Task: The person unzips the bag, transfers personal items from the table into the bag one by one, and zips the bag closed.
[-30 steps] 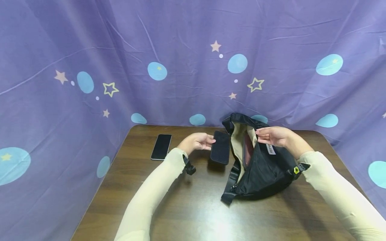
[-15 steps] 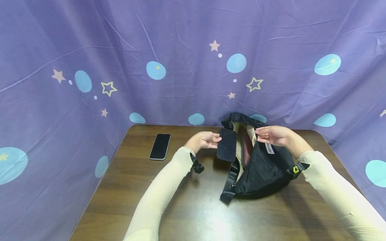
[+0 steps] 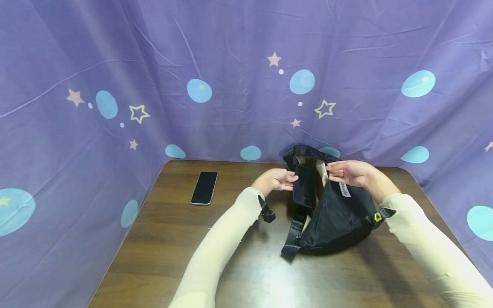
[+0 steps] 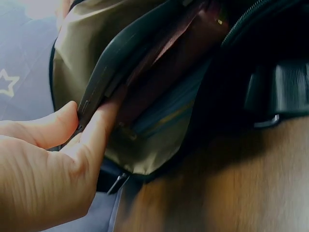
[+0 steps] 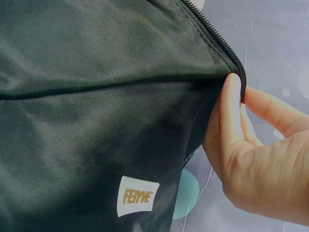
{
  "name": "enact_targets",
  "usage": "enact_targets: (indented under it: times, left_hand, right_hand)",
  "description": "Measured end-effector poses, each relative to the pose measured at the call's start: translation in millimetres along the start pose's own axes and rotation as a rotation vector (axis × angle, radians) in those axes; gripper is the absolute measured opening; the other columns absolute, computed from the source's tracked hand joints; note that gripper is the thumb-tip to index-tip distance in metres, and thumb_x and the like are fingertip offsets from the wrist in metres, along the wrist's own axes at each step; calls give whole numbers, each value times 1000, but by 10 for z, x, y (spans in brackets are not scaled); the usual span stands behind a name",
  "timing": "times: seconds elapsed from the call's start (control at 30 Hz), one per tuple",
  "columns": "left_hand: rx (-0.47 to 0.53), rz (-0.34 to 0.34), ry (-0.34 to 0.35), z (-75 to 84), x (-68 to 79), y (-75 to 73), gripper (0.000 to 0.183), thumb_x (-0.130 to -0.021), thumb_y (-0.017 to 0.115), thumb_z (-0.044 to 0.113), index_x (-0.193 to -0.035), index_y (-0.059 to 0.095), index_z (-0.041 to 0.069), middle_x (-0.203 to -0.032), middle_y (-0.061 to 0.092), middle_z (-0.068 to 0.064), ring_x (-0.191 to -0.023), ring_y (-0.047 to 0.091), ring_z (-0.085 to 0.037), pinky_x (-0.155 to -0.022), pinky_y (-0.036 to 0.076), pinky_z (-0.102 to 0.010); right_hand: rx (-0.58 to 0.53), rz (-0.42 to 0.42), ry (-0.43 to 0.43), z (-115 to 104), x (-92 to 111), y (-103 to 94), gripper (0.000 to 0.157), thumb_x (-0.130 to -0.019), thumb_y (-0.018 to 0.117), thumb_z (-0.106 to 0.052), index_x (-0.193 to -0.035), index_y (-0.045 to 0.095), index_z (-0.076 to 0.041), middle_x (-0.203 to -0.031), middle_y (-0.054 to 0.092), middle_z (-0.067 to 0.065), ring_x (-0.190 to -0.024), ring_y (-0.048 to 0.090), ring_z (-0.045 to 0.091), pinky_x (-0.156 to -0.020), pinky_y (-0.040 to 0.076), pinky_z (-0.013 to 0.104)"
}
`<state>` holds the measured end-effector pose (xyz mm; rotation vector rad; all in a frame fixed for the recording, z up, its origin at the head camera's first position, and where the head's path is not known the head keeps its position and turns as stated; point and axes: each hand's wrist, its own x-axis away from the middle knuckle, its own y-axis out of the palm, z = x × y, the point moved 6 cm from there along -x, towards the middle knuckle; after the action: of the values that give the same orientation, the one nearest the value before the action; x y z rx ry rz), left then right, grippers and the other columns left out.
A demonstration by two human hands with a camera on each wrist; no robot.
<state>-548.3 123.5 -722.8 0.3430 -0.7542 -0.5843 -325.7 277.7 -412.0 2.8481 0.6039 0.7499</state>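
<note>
In the head view my left hand point(image 3: 279, 179) pinches a black phone point(image 3: 304, 186) by its left edge, thumb on one face and fingers on the other. The phone stands tilted in the mouth of a black zippered bag point(image 3: 343, 226). Seen from the left wrist, the phone's dark edge point(image 4: 116, 50) lies inside the beige lining point(image 4: 91, 36), beside a reddish item point(image 4: 181, 67) and a bluish one point(image 4: 166, 108). My right hand point(image 3: 352, 173) pinches the zip edge of the bag's opening and holds it apart. A white label point(image 5: 138, 196) marks the bag's outside.
Another phone point(image 3: 205, 188) lies face up on the wooden table point(image 3: 154, 248), left of the bag. The bag's strap point(image 3: 294, 235) hangs onto the table at its front. A purple patterned curtain point(image 3: 231, 119) stands close behind the table.
My left hand has moved right with the black phone, from over the table into the bag's mouth. The right hand keeps its hold on the bag's edge; the other phone has stayed put.
</note>
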Motion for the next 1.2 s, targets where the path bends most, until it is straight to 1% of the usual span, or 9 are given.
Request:
enact_targets:
  times: [0.1,0.2,0.3,0.53,0.57,0.63,0.87,1.03,1.2]
  left_hand:
    - [2,27,0,-170,-864,-276,70,-94,67,-4,-155,41,18,-140,63,-13,-127,61,-39,-110,43,-65]
    - [12,39,1,-266,-1129,-311,69,-88,73,-5,-148,50,18,-135,66,-11,-125,62,-39,-107,44,-68]
    - [-9,46,10,-284,-777,-145,65,-83,80,-3,-141,57,15,-129,70,-9,-122,64,-35,-104,49,-63]
    - [-97,219,43,-123,958,706,49,-87,79,2,-133,63,8,-122,73,-9,-122,65,-30,-103,56,-47]
    - [-104,249,43,-96,1162,818,46,-90,75,2,-133,63,7,-125,72,-10,-124,64,-30,-105,55,-45]
    - [-113,276,49,-74,1333,927,43,-93,72,0,-134,62,5,-129,71,-11,-127,61,-30,-107,53,-46]
    - [-71,263,67,-106,1089,869,40,-83,82,-2,-120,68,2,-117,75,-10,-115,66,-30,-96,59,-45]
    - [-15,251,120,-161,1031,974,32,-84,79,-5,-115,68,-4,-117,74,-17,-113,67,-36,-97,58,-49]
    - [19,308,152,-238,884,1010,23,-83,79,-8,-105,72,-5,-107,77,-15,-101,71,-34,-88,62,-47]
  right_hand:
    - [-15,-4,0,-1,-4,-20,37,-108,40,1,-91,70,-14,-90,71,-6,-86,68,6,-86,59,21]
    - [-18,-9,-1,-11,-1,-27,38,-108,40,1,-91,71,-14,-89,72,-6,-86,68,6,-86,59,21]
    - [-18,-7,2,-14,-11,-27,38,-108,40,1,-91,71,-14,-89,72,-6,-86,68,7,-86,59,21]
    - [-2,-8,9,-32,-11,-56,39,-108,40,1,-91,71,-14,-90,71,-6,-86,68,6,-86,59,21]
    - [8,-11,8,-36,-7,-63,39,-108,40,1,-91,71,-15,-90,71,-7,-86,67,6,-86,59,20]
    - [27,-15,9,-41,-2,-75,40,-108,39,0,-91,71,-15,-90,70,-7,-86,66,5,-87,59,20]
    - [95,-30,17,-47,21,-98,39,-108,40,-2,-90,71,-18,-90,68,-10,-86,65,3,-88,58,19]
    - [122,-8,36,-51,39,-129,40,-109,40,-3,-90,72,-18,-91,67,-10,-86,64,3,-88,58,19]
    - [137,21,51,-65,55,-146,40,-108,41,-2,-89,72,-18,-90,66,-9,-86,64,4,-88,58,19]
